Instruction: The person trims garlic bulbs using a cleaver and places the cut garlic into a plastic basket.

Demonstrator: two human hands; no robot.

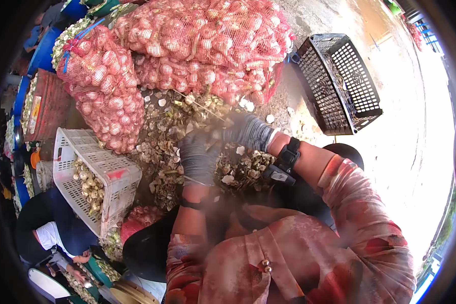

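My left hand [196, 159], in a grey glove, reaches forward over a heap of garlic skins and trimmings [162, 152] on the ground. From the right comes my right hand [245, 133], also gloved, its fingers close to the left hand's. A blurred patch covers the fingertips of both, so what they hold, if anything, cannot be made out. A thin stick or stem [207, 110] slants just beyond the hands. Red mesh sacks full of garlic bulbs [202, 35] lie right in front of them.
Another garlic sack [104, 86] leans at the left. Below it a white crate [121, 172] holds garlic bulbs [88, 187]. A black crate [334, 83] lies tipped at the right. At the lower left a person [50, 223] works beside a green tub [97, 271].
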